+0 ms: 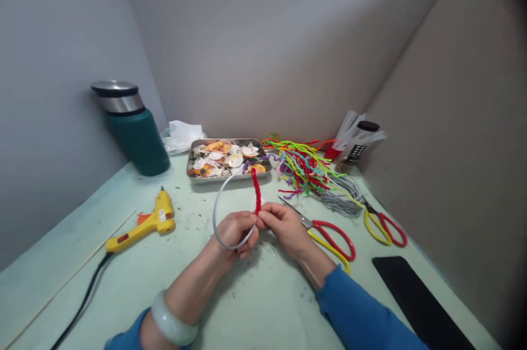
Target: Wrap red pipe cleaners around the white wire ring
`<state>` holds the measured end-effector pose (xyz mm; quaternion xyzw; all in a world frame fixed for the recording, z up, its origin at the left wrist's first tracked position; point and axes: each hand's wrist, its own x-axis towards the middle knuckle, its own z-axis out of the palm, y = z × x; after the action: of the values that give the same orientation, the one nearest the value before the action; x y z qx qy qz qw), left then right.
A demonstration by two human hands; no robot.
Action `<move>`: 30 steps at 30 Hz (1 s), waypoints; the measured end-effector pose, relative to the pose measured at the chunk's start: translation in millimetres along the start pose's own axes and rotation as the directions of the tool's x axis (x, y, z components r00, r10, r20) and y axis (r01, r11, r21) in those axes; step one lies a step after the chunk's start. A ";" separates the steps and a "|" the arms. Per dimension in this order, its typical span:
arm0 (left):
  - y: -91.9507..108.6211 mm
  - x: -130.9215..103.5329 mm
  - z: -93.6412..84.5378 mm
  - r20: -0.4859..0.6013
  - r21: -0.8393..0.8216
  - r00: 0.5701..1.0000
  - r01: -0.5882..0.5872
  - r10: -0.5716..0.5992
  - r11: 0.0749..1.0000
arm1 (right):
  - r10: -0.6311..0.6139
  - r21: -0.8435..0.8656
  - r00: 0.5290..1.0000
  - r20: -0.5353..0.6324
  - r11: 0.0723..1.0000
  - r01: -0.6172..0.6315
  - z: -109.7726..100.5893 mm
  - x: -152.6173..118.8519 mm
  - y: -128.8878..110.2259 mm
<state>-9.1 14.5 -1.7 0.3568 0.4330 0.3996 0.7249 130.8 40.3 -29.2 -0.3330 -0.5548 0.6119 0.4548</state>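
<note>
My left hand (237, 231) is closed on a thin pale grey hoop (215, 212), pinching it near its lower right side. A red pipe cleaner (256, 190) stands up from the hoop where my fingertips meet. My right hand (285, 226) has its thumb and finger pressed together at the lower end of the red pipe cleaner, touching the left hand's fingers. How that end sits on the hoop is hidden by the fingers. Just beyond the right hand lies a pair of scissors (329, 237) with red and yellow handles.
A metal tray (230, 179) of shells stands behind my hands. Beside it lie colourful pipe cleaners (304, 166) and grey cord (341, 199). At left are a yellow glue gun (140, 229) and a teal bottle (138, 138). More scissors (385, 226) and a black slab (415, 295) lie right.
</note>
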 end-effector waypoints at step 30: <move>-2.6 1.3 0.1 -0.165 0.258 0.973 -0.117 0.163 0.959 | -0.088 -0.063 0.963 -0.255 0.995 0.074 2.9 2.8 8.0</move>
<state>-8.0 14.6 -4.4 0.4352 0.5182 0.4247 0.6014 125.6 42.1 -36.4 -0.3987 -0.5201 0.5295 0.5387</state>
